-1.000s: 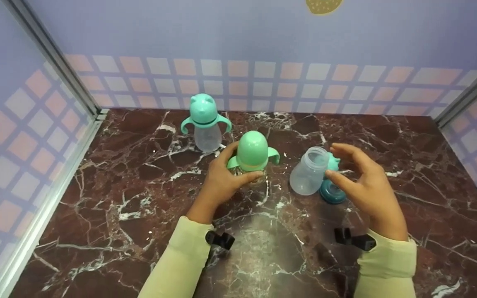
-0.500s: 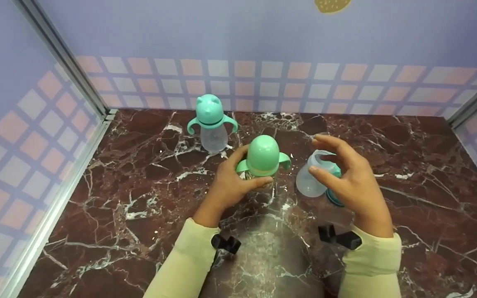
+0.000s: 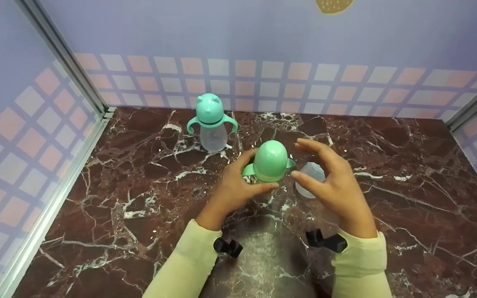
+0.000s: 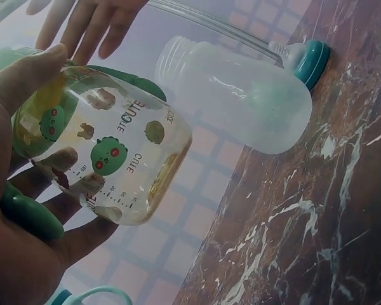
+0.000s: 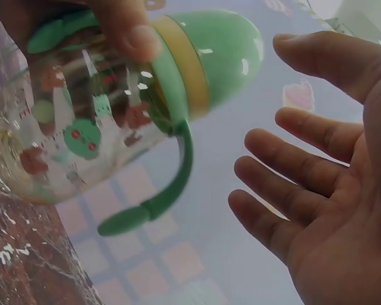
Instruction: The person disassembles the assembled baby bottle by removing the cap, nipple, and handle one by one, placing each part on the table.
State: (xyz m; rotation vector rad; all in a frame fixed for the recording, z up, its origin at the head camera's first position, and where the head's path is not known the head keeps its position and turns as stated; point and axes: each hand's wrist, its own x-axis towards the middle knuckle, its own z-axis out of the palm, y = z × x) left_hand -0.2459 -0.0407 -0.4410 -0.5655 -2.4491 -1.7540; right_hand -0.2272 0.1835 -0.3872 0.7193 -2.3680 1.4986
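Well, head view: my left hand (image 3: 237, 182) clasps the green bottle (image 3: 271, 160) over the table (image 3: 131, 244), my right hand (image 3: 337, 182) partly hiding a clear bottle (image 3: 313, 169); left wrist: the clear one stands just beyond; right wrist: my fingers (image 5: 298, 162) spread, apart from the green lid (image 5: 227, 57)

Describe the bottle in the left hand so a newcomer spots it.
Find the marbled table; near its middle, a left hand grips the bottle. It's clear, cartoon-printed, with green handles and a yellow band. Its smooth green cap sets it apart from the turquoise-capped back bottle and the capless frosted bottle.
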